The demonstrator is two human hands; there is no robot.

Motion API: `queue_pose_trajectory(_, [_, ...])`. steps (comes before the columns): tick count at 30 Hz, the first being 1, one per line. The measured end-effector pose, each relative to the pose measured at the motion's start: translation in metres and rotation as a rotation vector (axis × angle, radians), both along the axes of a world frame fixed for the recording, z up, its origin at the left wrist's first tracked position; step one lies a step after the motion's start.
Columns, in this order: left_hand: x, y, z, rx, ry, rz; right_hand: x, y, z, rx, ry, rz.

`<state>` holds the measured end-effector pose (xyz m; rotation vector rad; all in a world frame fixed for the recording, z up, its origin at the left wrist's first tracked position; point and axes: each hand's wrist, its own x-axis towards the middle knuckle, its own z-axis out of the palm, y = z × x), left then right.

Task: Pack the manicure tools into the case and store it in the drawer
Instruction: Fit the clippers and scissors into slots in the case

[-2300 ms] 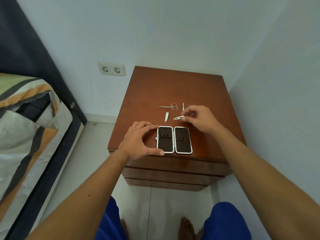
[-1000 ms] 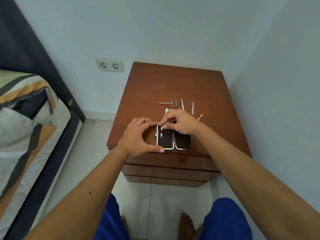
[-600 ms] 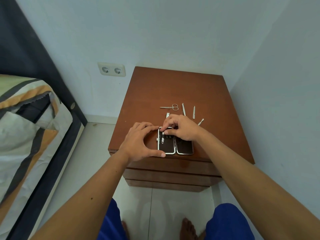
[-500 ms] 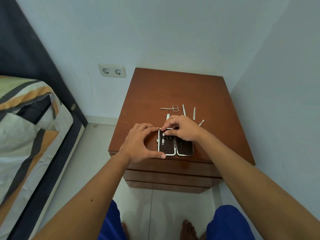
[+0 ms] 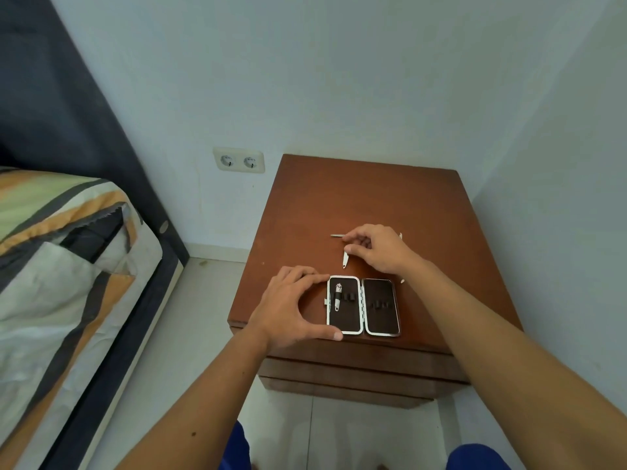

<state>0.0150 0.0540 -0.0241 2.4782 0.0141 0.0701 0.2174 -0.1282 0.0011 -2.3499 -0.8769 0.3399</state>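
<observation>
The room has pale blue-grey walls [image 5: 339, 79] that meet in a corner behind a brown wooden nightstand [image 5: 366, 198]. The nightstand stands in this corner, and the fronts of its drawers [image 5: 356, 378] are visible below its near edge. On the wall to the left of it is a cream double power socket [image 5: 238, 160]. The floor [image 5: 203, 300] has light tiles. On the left side is a bed [image 5: 57, 266] with striped bedding in orange, grey and white, and behind it hangs a dark curtain [image 5: 68, 113]. The light is soft and even.

Case [image 5: 363, 307] lies open on nightstand [image 5: 339, 198]; loose tools behind it.
</observation>
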Motion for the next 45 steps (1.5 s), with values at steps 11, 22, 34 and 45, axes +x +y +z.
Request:
queue_pose_trajectory(11, [-0.001, 0.000, 0.000, -0.005, -0.018, -0.002, -0.001, -0.009, 0.001, 0.086, 0.106, 0.008])
queue_pose_trajectory(22, [0.000, 0.000, 0.001, -0.022, 0.011, 0.003, -0.008, -0.026, 0.008, 0.295, 0.405, -0.037])
queue_pose_trajectory(34, [-0.001, 0.000, 0.001, 0.007, -0.009, -0.006, -0.019, -0.039, 0.016, 0.106, 0.423, 0.102])
queue_pose_trajectory(45, [0.000, -0.001, 0.000, 0.018, -0.009, 0.005, -0.023, -0.031, 0.022, 0.020, 0.370, 0.165])
